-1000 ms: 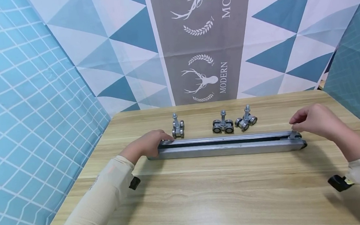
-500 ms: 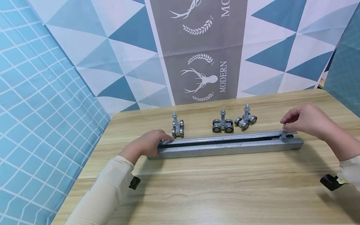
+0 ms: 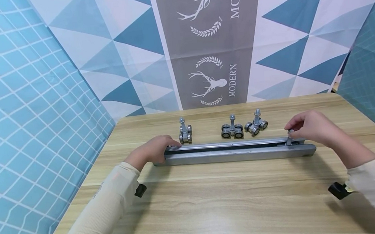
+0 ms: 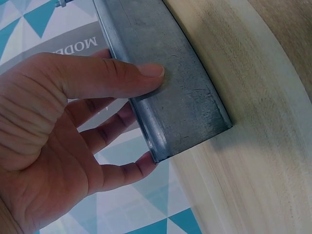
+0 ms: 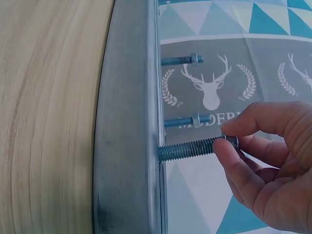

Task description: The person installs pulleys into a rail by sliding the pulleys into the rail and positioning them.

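A grey metal channel rail [image 3: 231,156] with a slot along its top lies crosswise on the wooden table. My left hand [image 3: 153,149] grips its left end; in the left wrist view the thumb lies on the near wall and the fingers are behind. Near the right end, my right hand [image 3: 312,126] pinches the top of a roller trolley's threaded bolt [image 5: 190,148], which stands up out of the slot. The trolley's wheels are mostly hidden inside the rail.
Behind the rail stand three more roller trolleys, bolts upward: one on the left [image 3: 184,132], one in the middle [image 3: 232,128] and one on the right [image 3: 256,124]. A patterned cloth [image 3: 208,48] hangs beyond the table's back edge [image 3: 226,106].
My right hand has moved left, sliding the roller trolley from the rail's right end further into the slot. My left hand has stayed on the rail's left end.
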`<state>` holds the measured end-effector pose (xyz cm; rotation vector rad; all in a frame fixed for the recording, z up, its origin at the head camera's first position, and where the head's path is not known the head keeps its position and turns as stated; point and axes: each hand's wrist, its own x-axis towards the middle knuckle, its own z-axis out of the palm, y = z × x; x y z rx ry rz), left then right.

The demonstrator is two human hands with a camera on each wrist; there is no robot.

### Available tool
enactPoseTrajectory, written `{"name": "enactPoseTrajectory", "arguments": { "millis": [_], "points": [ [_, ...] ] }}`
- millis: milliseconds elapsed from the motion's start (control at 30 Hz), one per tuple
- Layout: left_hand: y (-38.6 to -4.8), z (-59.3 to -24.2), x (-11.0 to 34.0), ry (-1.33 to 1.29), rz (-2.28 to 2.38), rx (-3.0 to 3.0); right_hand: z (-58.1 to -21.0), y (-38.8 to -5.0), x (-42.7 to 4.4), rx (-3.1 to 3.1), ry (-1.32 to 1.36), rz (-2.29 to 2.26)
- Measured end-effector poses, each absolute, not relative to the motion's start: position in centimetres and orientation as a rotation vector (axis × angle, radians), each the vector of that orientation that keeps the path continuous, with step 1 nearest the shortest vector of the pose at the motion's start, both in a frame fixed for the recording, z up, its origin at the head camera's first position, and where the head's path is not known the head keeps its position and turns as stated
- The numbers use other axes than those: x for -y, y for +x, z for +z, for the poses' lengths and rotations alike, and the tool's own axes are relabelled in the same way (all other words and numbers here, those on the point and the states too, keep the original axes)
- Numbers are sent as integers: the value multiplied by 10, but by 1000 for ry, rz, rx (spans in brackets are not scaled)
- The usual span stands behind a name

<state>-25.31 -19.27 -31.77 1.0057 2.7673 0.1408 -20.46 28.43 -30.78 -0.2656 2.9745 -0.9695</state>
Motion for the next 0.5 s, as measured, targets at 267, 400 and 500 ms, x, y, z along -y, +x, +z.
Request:
{"name": "enactPoseTrajectory", "arguments": {
  "millis": [267,400,500],
  "points": [
    [-253,-316,193,993,139,-2770,-308,-205,-276,-2979,-273,-980],
    [-253,-316,193,988,144,-2770,-307,-204,-273,-2979,-283,-985],
    [-253,-317,193,991,144,-2770,-307,-203,-272,-2982,-291,-980]
  ]
}}
